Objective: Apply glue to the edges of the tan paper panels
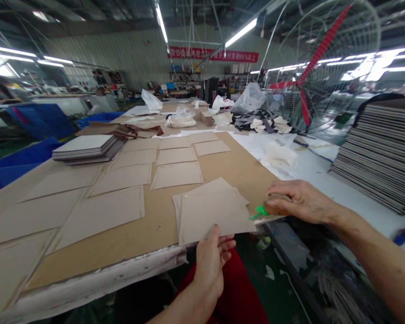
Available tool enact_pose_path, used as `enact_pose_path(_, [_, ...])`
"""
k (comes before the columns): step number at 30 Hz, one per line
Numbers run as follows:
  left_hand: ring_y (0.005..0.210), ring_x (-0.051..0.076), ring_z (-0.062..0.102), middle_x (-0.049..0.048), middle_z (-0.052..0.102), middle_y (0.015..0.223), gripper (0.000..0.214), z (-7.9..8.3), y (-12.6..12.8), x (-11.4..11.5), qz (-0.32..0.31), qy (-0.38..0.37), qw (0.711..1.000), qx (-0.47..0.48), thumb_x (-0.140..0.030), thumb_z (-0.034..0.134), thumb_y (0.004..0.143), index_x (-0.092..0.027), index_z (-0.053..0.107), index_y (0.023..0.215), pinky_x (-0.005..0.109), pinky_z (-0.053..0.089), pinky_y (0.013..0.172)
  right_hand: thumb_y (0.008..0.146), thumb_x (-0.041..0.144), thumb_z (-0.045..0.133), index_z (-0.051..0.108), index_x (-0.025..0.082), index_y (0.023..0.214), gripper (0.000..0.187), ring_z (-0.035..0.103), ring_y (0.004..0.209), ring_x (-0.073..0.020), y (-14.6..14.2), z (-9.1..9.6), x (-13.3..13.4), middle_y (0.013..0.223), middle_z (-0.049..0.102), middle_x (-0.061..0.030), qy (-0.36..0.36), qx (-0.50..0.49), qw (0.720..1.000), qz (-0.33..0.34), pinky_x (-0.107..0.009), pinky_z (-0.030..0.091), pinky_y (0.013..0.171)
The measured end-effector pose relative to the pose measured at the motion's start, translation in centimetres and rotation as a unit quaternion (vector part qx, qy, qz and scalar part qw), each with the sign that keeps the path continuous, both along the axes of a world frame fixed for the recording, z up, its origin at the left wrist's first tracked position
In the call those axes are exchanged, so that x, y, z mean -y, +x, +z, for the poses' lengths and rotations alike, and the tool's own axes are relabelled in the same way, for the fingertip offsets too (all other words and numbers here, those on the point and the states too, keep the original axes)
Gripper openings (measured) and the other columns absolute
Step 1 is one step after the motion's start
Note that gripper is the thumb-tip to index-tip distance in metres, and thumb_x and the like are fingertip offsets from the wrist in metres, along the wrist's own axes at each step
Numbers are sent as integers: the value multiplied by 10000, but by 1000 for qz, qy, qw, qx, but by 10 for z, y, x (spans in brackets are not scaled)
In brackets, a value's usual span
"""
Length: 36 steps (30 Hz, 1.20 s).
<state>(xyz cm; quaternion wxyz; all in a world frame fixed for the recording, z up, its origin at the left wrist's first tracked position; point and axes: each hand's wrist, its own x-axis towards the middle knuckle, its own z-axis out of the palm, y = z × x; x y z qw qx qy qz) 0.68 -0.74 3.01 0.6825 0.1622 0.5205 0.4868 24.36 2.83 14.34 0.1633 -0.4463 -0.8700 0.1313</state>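
Note:
My left hand pinches the near edge of a grey-beige cardboard sheet, thumb on top and fingers beneath. That sheet lies over a few others, fanned out at the front edge of the table. To its right, my right hand is closed around a brown, rounded tool with a bright green part pointing at the sheet's right corner. The fingers hide most of the tool, so its exact kind is unclear. Several similar sheets lie in overlapping rows on the left, with narrow strips along their edges.
A stack of boards stands at the table's left, before brown material. Fabric scraps and plastic bags lie at the back. On the right are a tall board stack and a large fan. Blue bins stand left.

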Motion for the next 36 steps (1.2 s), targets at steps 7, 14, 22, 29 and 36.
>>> enact_pose_path(7, [565, 122, 634, 151, 705, 809, 222, 2, 0, 1, 2, -5, 1000, -2, -316, 580, 835, -95, 588, 855, 147, 401, 415, 931, 420, 456, 631, 224, 918, 263, 568, 765, -175, 7, -5, 9, 843, 614, -17, -7, -25, 999, -20, -283, 405, 684])
enact_pose_path(14, [567, 126, 637, 143, 706, 796, 227, -1, 0, 0, 6, -5, 1000, -1, -327, 608, 814, -102, 590, 836, 149, 403, 415, 933, 401, 458, 634, 229, 906, 248, 568, 739, -167, 5, -5, 14, 820, 613, -11, -28, -30, 999, -10, -279, 411, 667])
enact_pose_path(22, [572, 119, 637, 153, 705, 831, 229, 3, 1, 0, 0, -6, 1000, -13, -318, 585, 834, -90, 588, 857, 147, 403, 414, 906, 381, 490, 641, 227, 936, 218, 576, 799, -185, 0, -18, -7, 900, 630, -16, 90, -27, 994, -59, -275, 398, 704])
enact_pose_path(29, [564, 108, 628, 159, 704, 821, 251, 5, 1, 0, -1, -7, 1000, -13, -323, 577, 845, -74, 592, 865, 138, 399, 417, 925, 380, 470, 621, 228, 893, 217, 564, 756, -178, 1, -14, 3, 826, 611, -14, 39, -20, 998, -39, -272, 389, 664])
enact_pose_path(36, [579, 123, 639, 156, 706, 822, 233, 2, 0, 1, 2, -11, 1000, -13, -324, 591, 833, -93, 583, 858, 146, 400, 418, 936, 401, 456, 636, 226, 949, 251, 574, 756, -197, 6, -17, 36, 854, 617, -51, 16, -32, 999, -29, -292, 434, 672])
